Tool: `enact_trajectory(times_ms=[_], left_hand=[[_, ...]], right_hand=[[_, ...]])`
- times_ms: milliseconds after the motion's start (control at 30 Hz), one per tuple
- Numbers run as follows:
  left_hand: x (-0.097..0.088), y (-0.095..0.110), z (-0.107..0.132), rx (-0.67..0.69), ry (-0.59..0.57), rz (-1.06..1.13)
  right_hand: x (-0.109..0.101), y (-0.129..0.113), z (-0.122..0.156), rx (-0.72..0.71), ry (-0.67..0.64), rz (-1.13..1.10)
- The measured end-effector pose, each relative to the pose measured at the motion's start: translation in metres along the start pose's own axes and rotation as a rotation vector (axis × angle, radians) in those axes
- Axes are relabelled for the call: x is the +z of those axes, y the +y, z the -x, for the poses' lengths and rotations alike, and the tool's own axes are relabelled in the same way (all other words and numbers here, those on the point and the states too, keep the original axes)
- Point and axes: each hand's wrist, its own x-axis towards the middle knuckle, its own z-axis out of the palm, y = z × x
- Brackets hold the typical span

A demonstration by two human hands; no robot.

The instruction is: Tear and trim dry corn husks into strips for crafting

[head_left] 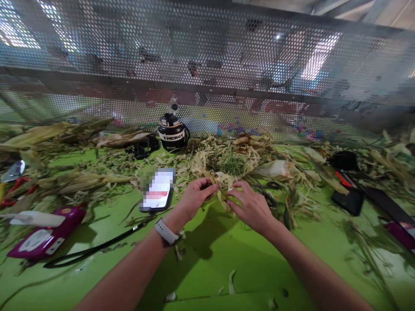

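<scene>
My left hand [191, 196], with a pale watch band on the wrist, pinches a narrow yellow-green strip of corn husk [222, 198] between thumb and fingers. From the other side, my right hand [251, 205] has its bent fingers closed on the same strip; the exact contact at the fingertips is small and blurred. Both hands are held over the green table [207, 268]. Just beyond them lies a heap of shredded husk [210, 157] with finer green strands on it. A larger pale husk bundle [275, 169] lies behind my right hand.
Left of my hands are a lit phone [157, 190] with a black strap [97, 249] and a purple device [55, 235]. A black jar [171, 134] stands before the perforated metal screen [207, 65]. On the right lie a dark phone [348, 199] and more husks.
</scene>
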Motion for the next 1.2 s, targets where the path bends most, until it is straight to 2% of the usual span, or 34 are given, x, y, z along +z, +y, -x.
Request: enact_trajectory(times_ms=[200,367,467,567,633,733,800,867,967,1067,1200], left_hand=[[0.002,0.001,0.002,0.014,-0.018,0.002],[-0.001,-0.001,-0.001,0.123,0.069,-0.197],[-0.004,-0.001,-0.002,0.198,0.048,-0.326],[-0.005,-0.001,-0.002,0.249,-0.055,-0.43],[-0.005,0.001,0.0,0.235,-0.215,-0.45],[-0.004,0.004,0.005,0.185,-0.43,-0.421],[-0.003,0.007,0.008,0.132,-0.475,-0.386],[-0.002,0.009,0.011,0.044,-0.471,-0.344],[0.001,0.009,0.014,-0.046,-0.403,-0.265],[0.003,0.006,0.012,-0.007,-0.33,-0.255],[0.002,0.002,0.006,0.021,-0.215,-0.254]], right_hand=[[0.0,-0.003,0.001,0.022,0.079,0.053],[-0.002,-0.006,0.0,-0.112,0.138,0.142],[-0.002,-0.007,-0.001,-0.194,0.155,0.09],[-0.001,-0.003,-0.003,-0.197,0.23,-0.078],[-0.001,0.001,-0.004,-0.133,0.278,-0.222],[0.001,0.004,-0.006,0.021,0.24,-0.414],[0.003,0.004,-0.006,0.122,0.195,-0.464],[0.004,0.002,-0.005,0.183,0.187,-0.472],[0.006,-0.002,-0.003,0.214,0.198,-0.481],[0.008,-0.003,-0.003,0.23,0.186,-0.514],[0.004,0.003,-0.006,0.356,0.223,-0.655]])
